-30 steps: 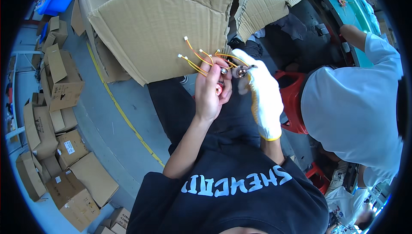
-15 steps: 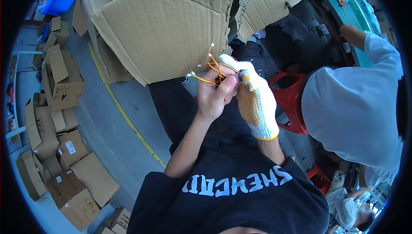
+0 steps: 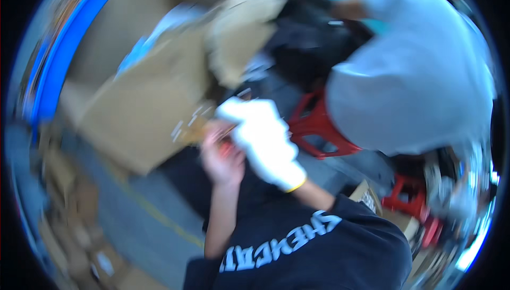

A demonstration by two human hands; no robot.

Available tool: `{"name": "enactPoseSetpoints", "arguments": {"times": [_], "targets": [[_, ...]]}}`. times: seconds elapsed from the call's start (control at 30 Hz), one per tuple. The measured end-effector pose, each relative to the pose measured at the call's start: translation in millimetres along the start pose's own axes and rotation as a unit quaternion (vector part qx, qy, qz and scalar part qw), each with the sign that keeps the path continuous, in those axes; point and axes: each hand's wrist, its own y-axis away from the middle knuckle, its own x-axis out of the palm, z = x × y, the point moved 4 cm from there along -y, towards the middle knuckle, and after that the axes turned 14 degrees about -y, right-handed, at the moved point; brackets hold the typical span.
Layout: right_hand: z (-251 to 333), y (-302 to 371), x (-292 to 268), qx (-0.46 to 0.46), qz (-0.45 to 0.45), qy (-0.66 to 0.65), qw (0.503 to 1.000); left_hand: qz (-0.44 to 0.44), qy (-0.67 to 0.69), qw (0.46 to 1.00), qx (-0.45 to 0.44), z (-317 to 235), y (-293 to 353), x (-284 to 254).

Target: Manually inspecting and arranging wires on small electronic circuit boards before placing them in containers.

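Motion blur smears the whole view. My bare left hand [image 3: 220, 157] is closed around a bundle of thin orange-yellow wires [image 3: 195, 132]. Their small white connectors stick out to the left, over the cardboard. Something red shows at the palm, too smeared to name. Close against it, my right hand [image 3: 263, 144] wears a white knitted glove with a yellow cuff edge. Its fingers are bent toward the same wires and meet the left hand's fingertips; the glove hides what lies between them.
A big open carton with torn cardboard flaps [image 3: 149, 104] stands ahead of my hands. A blue bin [image 3: 64, 61] is at the far left, with cartons [image 3: 69, 199] below. To the right, a person in a light shirt [image 3: 409, 82] sits on a red stool [image 3: 319, 128].
The view has swung, so the carton and my hands appear farther left and lower. Both hands remain together at the wires. More of the blue bin shows.
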Motion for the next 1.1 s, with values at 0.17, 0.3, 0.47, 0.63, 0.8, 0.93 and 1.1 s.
{"name": "enactPoseSetpoints", "arguments": {"times": [0.17, 0.3, 0.47, 0.63, 0.8, 0.93, 1.1], "targets": [[-16, 14, 0, -0.04, -0.079, 0.198, 0.976, 0.043, -0.034, 0.99, -0.129, 22, 3, 32], [14, 42, -41, -0.24, -0.154, 0.248, 0.926, 0.052, -0.057, 0.975, -0.21, 48, 6, 55], [-1, 47, -54, -0.172, -0.139, 0.179, 0.959, 0.019, -0.075, 0.969, -0.233, 57, 11, 76], [12, 51, -63, -0.104, -0.123, 0.087, 0.983, 0.304, 0.056, 0.918, -0.25, 72, -25, 24], [28, 35, -79, -0.027, -0.094, 0.096, 0.99, 0.218, 0.169, 0.927, -0.255, 46, -12, 33], [-38, 16, -61, -0.066, -0.114, 0.168, 0.977, 0.076, 0.207, 0.959, -0.179, -30, 7, 30], [-98, 14, -61, 0.04, 0.03, 0.419, 0.906, 0.068, 0.012, 0.997, -0.019, -167, 20, 24]]}}
